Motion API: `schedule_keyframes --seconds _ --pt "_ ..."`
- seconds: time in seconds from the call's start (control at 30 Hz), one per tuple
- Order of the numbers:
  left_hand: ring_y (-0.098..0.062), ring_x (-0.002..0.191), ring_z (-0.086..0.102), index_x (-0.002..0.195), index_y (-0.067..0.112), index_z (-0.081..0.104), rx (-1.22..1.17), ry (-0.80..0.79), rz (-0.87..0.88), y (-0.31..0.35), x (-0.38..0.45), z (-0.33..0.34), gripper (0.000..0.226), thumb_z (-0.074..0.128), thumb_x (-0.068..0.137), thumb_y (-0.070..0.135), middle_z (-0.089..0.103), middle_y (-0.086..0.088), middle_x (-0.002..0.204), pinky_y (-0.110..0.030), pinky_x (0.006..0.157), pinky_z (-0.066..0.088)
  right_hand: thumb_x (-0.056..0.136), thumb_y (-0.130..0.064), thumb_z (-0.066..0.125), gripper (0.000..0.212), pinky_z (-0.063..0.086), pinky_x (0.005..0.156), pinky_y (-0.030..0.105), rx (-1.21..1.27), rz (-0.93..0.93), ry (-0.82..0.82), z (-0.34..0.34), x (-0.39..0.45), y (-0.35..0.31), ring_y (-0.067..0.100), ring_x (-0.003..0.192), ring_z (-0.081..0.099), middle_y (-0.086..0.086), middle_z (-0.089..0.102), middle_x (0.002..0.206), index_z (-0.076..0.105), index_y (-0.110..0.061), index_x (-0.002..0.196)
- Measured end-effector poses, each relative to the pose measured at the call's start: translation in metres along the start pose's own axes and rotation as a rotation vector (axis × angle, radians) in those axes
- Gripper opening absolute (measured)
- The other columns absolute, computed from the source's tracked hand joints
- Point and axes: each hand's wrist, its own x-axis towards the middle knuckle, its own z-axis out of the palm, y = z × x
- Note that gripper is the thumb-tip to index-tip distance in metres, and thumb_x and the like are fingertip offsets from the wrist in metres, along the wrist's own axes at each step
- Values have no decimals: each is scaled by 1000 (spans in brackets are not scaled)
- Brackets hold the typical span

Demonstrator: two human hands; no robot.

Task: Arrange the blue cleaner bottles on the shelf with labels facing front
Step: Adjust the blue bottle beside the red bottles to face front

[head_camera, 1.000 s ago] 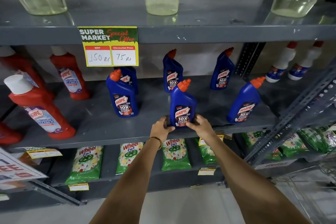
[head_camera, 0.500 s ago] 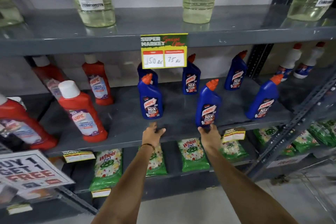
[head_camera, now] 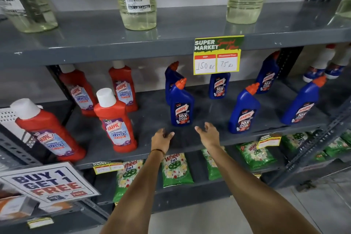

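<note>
Several blue Harpic cleaner bottles with orange caps stand on the grey middle shelf [head_camera: 155,119]. The front left blue bottle [head_camera: 181,109] shows its label; directly behind it another blue bottle [head_camera: 171,76] is turned away. Further right stand a front middle blue bottle [head_camera: 244,112], a front right blue bottle [head_camera: 303,104] and two back-row blue bottles [head_camera: 219,85] [head_camera: 267,76]. My left hand [head_camera: 162,138] rests on the shelf below and left of the front left bottle, holding nothing. My right hand [head_camera: 208,134] hovers open just right of that bottle, not touching it.
Red Harpic bathroom cleaner bottles [head_camera: 114,125] fill the shelf's left part. Clear liquid bleach bottles [head_camera: 136,0] stand on the shelf above, whose edge carries a price sign [head_camera: 217,55]. Green detergent packs [head_camera: 175,169] lie below. A "buy 1 get 1 free" sign [head_camera: 47,182] juts out lower left.
Both hands have let go of the front middle blue bottle and shifted left toward the front left one. The view has swung left and come closer.
</note>
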Motion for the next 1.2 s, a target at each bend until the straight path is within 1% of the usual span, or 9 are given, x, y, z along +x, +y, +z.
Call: schedule_keyframes --seconds 0.13,0.2,0.27,0.33,0.4,0.47,0.67,0.9,1.2 --pt "-30 126 47 133 3 42 16 5 6 9 18 4 54 59 87 26 51 -16 137 -35 103 39 86 -28 61 63 37 105 34 -9 -9 -81 8 23 -5 28 132 44 17 45 143 37 -1 138" --pt "-30 127 47 134 4 40 29 6 17 15 29 8 55 58 88 26 50 -16 138 -35 103 38 85 -27 62 62 38 103 34 -34 -24 -139 12 38 -6 29 130 46 17 48 141 40 -1 136" --pt "-30 125 48 132 4 42 31 3 40 22 37 11 52 59 87 23 52 -14 136 -35 102 39 84 -22 64 54 42 97 34 -49 -58 -201 15 49 -7 27 123 52 14 56 132 46 -3 132" --pt "-31 120 52 126 4 48 2 3 51 27 47 16 45 61 85 18 58 -14 129 -36 97 42 83 -14 65 44 46 92 34 -54 -83 -272 19 63 -8 24 114 57 9 63 119 53 -3 123" --pt "-31 115 56 121 6 51 -11 -8 59 29 52 18 41 64 83 15 62 -15 124 -38 94 45 80 -10 67 40 48 96 40 -23 -82 -315 24 72 -7 26 113 59 12 64 119 56 -6 118" --pt "-30 113 57 122 7 52 -15 -13 63 29 56 20 42 64 82 15 63 -14 122 -39 95 46 79 -10 68 39 48 96 39 -8 -85 -346 25 76 -10 26 110 60 13 65 118 57 -6 116" --pt "-29 114 57 123 8 51 -54 -9 56 29 53 21 43 64 83 14 63 -14 124 -40 99 45 79 -10 68 39 47 96 40 -22 -104 -374 23 80 -11 28 109 60 15 65 118 57 -4 116" --pt "-26 114 57 122 5 52 -78 -29 71 23 29 21 44 66 81 12 62 -14 123 -34 98 44 79 -15 69 39 48 96 41 -51 -126 -370 14 60 3 27 111 60 15 64 120 55 -7 115" --pt "-30 111 59 115 4 54 -25 -20 81 12 -5 21 42 70 78 17 65 -16 119 -42 97 48 79 -18 69 37 49 95 44 -102 -162 -354 2 29 17 27 108 62 15 66 117 57 -6 112"
